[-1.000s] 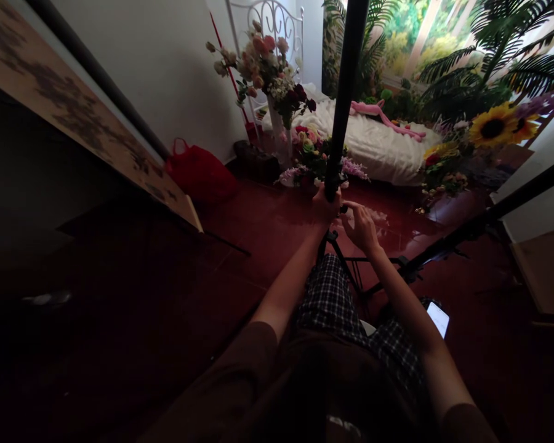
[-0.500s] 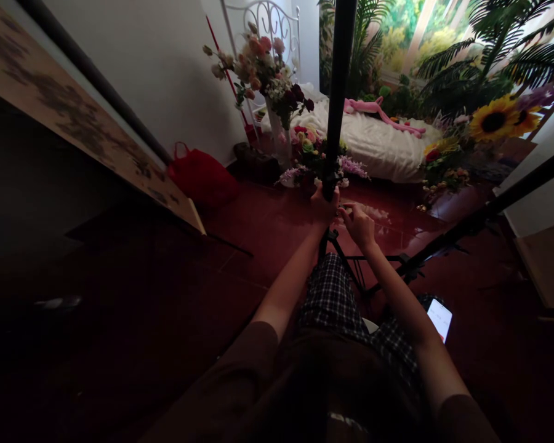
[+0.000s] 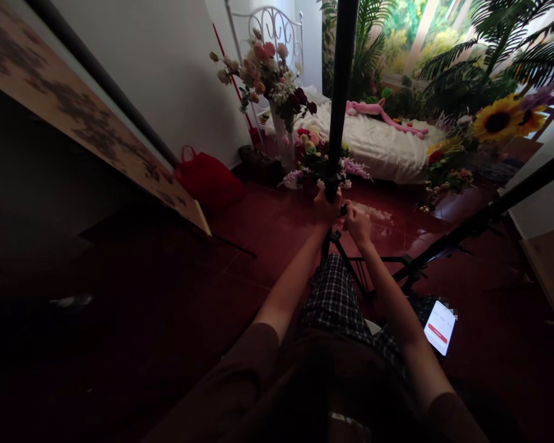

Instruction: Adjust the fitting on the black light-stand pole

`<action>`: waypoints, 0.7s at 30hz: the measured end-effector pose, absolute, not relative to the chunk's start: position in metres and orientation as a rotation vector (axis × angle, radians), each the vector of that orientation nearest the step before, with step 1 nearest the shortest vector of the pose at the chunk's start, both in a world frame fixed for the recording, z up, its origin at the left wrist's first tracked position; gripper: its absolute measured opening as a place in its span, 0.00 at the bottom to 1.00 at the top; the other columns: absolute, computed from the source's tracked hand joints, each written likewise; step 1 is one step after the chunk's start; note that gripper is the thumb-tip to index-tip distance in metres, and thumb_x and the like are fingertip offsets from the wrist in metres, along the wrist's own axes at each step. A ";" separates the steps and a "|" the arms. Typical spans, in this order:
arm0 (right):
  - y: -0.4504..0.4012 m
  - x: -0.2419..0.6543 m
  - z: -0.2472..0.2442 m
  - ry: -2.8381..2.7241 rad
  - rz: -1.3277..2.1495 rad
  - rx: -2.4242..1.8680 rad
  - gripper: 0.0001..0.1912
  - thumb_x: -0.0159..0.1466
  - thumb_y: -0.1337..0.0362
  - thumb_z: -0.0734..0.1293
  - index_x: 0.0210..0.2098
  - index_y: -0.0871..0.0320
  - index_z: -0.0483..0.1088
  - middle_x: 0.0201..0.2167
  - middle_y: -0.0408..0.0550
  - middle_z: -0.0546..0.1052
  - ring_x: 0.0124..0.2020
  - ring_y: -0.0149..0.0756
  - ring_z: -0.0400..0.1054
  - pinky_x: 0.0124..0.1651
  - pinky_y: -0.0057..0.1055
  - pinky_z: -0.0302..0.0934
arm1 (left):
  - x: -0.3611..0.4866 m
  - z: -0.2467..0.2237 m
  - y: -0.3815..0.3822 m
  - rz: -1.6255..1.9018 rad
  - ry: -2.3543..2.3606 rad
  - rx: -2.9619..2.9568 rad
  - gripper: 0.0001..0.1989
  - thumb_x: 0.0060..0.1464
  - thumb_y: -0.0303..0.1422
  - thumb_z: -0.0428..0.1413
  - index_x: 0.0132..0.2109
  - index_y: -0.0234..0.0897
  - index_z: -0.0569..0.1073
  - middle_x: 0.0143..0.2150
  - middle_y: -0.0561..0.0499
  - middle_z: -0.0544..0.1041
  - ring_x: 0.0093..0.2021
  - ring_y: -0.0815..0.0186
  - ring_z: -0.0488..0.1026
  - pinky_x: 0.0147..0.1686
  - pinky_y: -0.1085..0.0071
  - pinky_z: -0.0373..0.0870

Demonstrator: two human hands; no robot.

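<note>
An upright black pole (image 3: pixel 342 92) rises in front of me, with dark legs and struts below it. My left hand (image 3: pixel 327 206) is wrapped round the lower part of this pole. Just to its right, my right hand (image 3: pixel 357 223) is closed at a small dark knob (image 3: pixel 343 210) on the pole's side, with the fingers bent around its end. A second black pole (image 3: pixel 471 227) slants up to the right, with dark fittings near its lower end.
A lit phone (image 3: pixel 440 328) lies by my right leg. Flowers in a white vase (image 3: pixel 281 132) and a white-covered bed (image 3: pixel 378 144) stand ahead. A red bag (image 3: pixel 207 178) and a leaning painted panel (image 3: pixel 96 132) are at the left, sunflowers (image 3: pixel 496 120) at the right.
My right hand has turned slightly and its fingers have closed at the knob. My left hand still holds the pole. The view has shifted a little, showing more of the phone.
</note>
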State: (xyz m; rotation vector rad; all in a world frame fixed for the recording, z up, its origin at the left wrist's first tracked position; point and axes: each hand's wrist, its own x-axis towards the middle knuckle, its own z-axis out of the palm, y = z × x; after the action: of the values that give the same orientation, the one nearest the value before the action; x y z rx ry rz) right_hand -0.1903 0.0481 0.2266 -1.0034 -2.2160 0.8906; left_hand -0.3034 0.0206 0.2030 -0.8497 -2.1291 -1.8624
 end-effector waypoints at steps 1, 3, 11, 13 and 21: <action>0.048 -0.185 0.226 -2.143 1.008 -0.956 0.33 0.71 0.43 0.51 0.32 0.59 0.77 0.22 0.50 0.78 0.26 0.37 0.75 0.32 0.28 0.64 | -0.304 0.201 0.021 -1.880 -2.114 -0.862 0.18 0.60 0.48 0.54 0.45 0.38 0.73 0.35 0.45 0.79 0.36 0.62 0.78 0.36 0.70 0.71; 0.049 -0.167 0.225 -1.945 1.244 -0.872 0.34 0.67 0.38 0.54 0.33 0.60 0.77 0.18 0.48 0.76 0.22 0.35 0.73 0.29 0.28 0.65 | -0.303 0.195 0.021 -1.922 -2.102 -0.888 0.20 0.60 0.50 0.52 0.46 0.38 0.72 0.34 0.46 0.79 0.34 0.63 0.78 0.35 0.70 0.71; 0.067 -0.055 0.204 -1.172 1.387 -1.015 0.24 0.56 0.43 0.67 0.34 0.61 0.74 0.17 0.41 0.75 0.16 0.32 0.70 0.23 0.27 0.65 | -0.263 0.138 0.012 -2.069 -1.944 -0.677 0.28 0.64 0.50 0.44 0.61 0.35 0.63 0.60 0.35 0.70 0.62 0.59 0.69 0.60 0.61 0.66; 0.074 -0.030 0.201 -1.070 1.347 -1.064 0.20 0.56 0.47 0.68 0.33 0.59 0.74 0.17 0.41 0.75 0.17 0.31 0.70 0.23 0.27 0.65 | -0.244 0.116 0.004 -2.032 -2.011 -0.596 0.27 0.66 0.47 0.42 0.62 0.34 0.63 0.62 0.33 0.67 0.65 0.57 0.65 0.64 0.58 0.60; 0.080 0.025 0.204 -0.786 1.186 -1.132 0.12 0.61 0.56 0.63 0.31 0.57 0.73 0.18 0.41 0.74 0.19 0.28 0.69 0.25 0.24 0.62 | -0.139 0.051 0.006 -2.110 -2.327 -0.703 0.27 0.63 0.44 0.46 0.61 0.29 0.64 0.61 0.28 0.65 0.64 0.50 0.64 0.65 0.50 0.58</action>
State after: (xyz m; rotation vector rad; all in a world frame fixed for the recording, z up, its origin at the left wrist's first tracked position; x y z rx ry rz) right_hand 0.0250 0.0802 0.2036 -1.1322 -0.7863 1.1860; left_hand -0.1385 0.0059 0.0509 -0.7033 -2.3272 -2.1098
